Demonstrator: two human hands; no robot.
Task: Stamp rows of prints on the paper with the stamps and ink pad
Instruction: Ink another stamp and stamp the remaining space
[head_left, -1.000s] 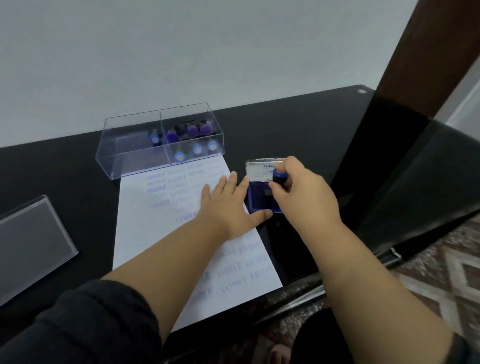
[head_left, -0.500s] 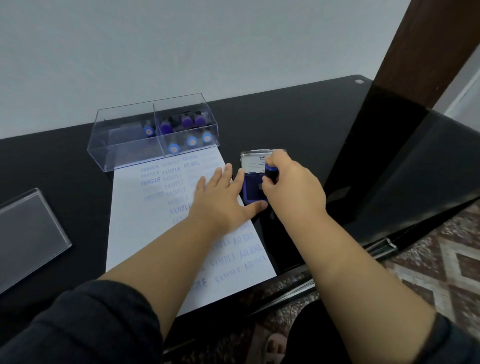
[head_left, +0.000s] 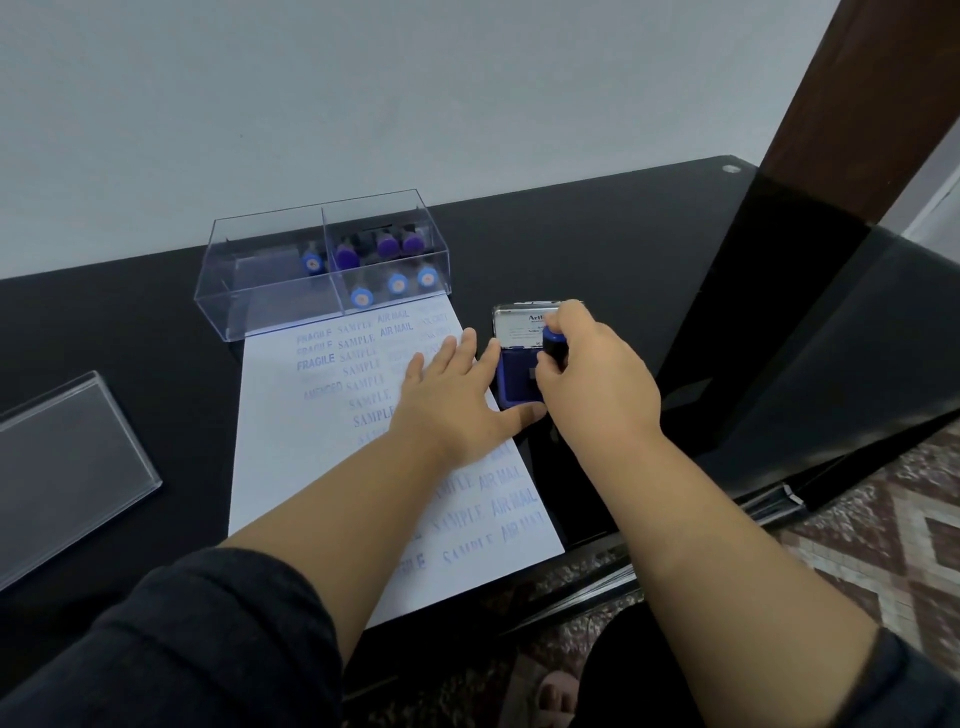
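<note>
While inking, press the stamp (head_left: 554, 344) squarely down on the ink pad (head_left: 514, 382), then lift straight up to avoid smearing. Right hand (head_left: 592, 384): fingers curled round the stamp's blue-capped handle, pinching it. Left hand (head_left: 457, 405): flat, fingers straight, holding the paper (head_left: 291, 467) down, thumb by the pad's near edge. Ink pad: blue, lid open, just off the paper's right edge, towards the table (head_left: 597, 249)'s right side. Paper: white, rows of blue FRAGILE, SAMPLE, AIR MAIL prints, far edge under the clear stamp box (head_left: 322, 270).
</note>
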